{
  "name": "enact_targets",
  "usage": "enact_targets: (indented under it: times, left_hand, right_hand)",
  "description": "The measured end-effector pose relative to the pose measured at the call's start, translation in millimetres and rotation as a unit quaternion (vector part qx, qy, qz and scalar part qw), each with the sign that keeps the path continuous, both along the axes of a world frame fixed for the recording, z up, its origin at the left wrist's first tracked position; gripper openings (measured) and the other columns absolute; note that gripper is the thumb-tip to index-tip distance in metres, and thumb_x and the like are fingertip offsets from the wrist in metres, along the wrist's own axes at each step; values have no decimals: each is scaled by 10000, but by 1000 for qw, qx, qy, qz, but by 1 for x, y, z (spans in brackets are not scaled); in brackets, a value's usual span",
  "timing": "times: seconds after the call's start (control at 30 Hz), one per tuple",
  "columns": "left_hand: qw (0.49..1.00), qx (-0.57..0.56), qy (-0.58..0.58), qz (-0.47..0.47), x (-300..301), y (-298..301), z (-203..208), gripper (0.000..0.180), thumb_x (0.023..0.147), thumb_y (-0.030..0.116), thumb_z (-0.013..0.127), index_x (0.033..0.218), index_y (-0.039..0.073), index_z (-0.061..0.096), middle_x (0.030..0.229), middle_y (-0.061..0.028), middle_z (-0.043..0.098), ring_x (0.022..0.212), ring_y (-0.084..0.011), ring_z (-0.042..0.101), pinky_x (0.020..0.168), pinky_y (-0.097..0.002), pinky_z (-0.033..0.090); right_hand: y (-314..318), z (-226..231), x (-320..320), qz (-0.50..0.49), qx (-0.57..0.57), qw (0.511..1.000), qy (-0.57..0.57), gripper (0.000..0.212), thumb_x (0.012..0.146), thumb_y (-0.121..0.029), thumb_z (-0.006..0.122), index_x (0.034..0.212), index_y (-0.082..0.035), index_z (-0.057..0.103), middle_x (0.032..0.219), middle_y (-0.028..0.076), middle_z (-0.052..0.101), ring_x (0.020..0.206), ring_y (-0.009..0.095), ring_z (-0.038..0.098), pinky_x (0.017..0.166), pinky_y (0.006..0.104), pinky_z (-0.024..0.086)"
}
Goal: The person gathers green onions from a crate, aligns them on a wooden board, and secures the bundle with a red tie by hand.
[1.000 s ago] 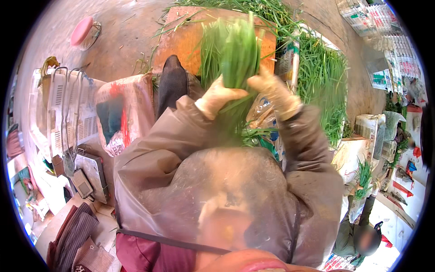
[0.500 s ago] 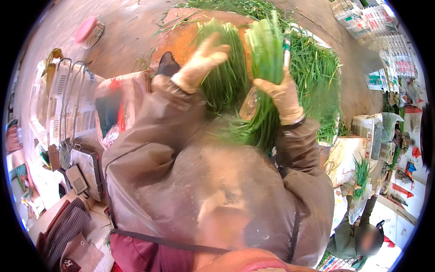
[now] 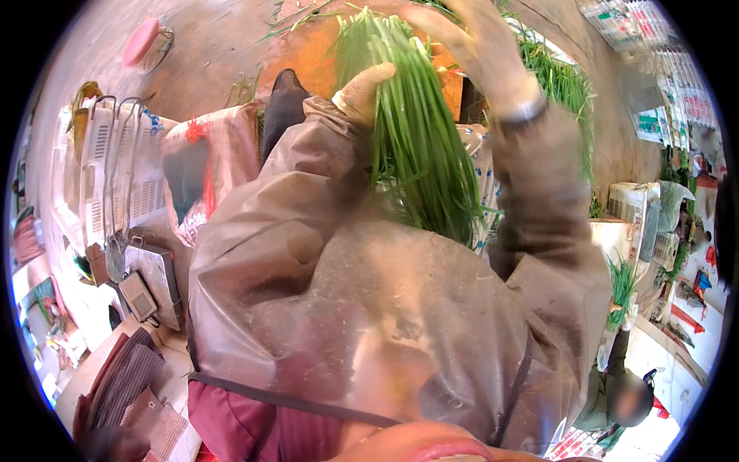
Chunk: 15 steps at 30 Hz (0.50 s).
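Note:
In front of my chest a thick bundle of chives (image 3: 419,131) slants down to the right, its pale cut ends at the top. My gloved left hand (image 3: 365,91) is closed on the bundle's left side, the thumb lying across the stalks. Higher up and to the right, my gloved right hand (image 3: 481,46) stretches past the bundle towards the top edge. It is smeared by motion, and its fingers cannot be made out. More chives (image 3: 560,88) lie heaped to the right, partly behind my right forearm.
An orange board (image 3: 304,63) lies beyond the bundle. To the left stand a pink-topped stool (image 3: 142,42), a white crate (image 3: 142,181) and a stuffed sack (image 3: 231,146). Another person (image 3: 612,393) holds greens at the lower right; stacked printed packages (image 3: 654,92) stand at the far right.
My right hand has let go of the chives it held upright and moved up and away. My left hand, raised and spread before, is now closed on the bundle in front of me.

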<state>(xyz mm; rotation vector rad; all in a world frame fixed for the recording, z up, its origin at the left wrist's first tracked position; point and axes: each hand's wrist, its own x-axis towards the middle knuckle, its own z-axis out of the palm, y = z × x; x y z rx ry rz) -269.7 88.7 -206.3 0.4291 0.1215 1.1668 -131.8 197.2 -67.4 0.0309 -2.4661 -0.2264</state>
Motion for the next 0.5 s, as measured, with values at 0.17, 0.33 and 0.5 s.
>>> enact_targets:
  times: [0.17, 0.33, 0.5]
  left_hand:
    - [998, 15, -67, -8, 11, 12, -6, 539, 819, 302, 650, 1256, 13, 524, 1153, -151, 618, 1039, -277, 610, 943, -398, 493]
    - [998, 0, -67, 4, 6, 1, -8, 524, 801, 257, 695, 1234, 8, 539, 1165, -148, 614, 1056, -280, 604, 954, -401, 488]
    - [997, -3, -73, 14, 1, -3, -7, 391, 826, 199, 723, 1162, 62, 579, 1186, -87, 604, 1103, -262, 584, 957, -437, 488]
  right_hand:
    - [38, -56, -51, 62, -175, 907, -379, 406, 960, -385, 439, 1304, -209, 566, 1221, 92, 625, 1103, 292, 591, 983, 394, 423]
    - [18, -24, -43, -98, -241, 931, -256, 453, 882, -424, 583, 1254, -168, 611, 1273, 135, 586, 1144, 311, 566, 968, 404, 445]
    - [-8, -42, -29, -35, -507, 816, -276, 380, 948, -300, 491, 1308, -201, 563, 1124, 73, 661, 1024, 288, 611, 905, 383, 477]
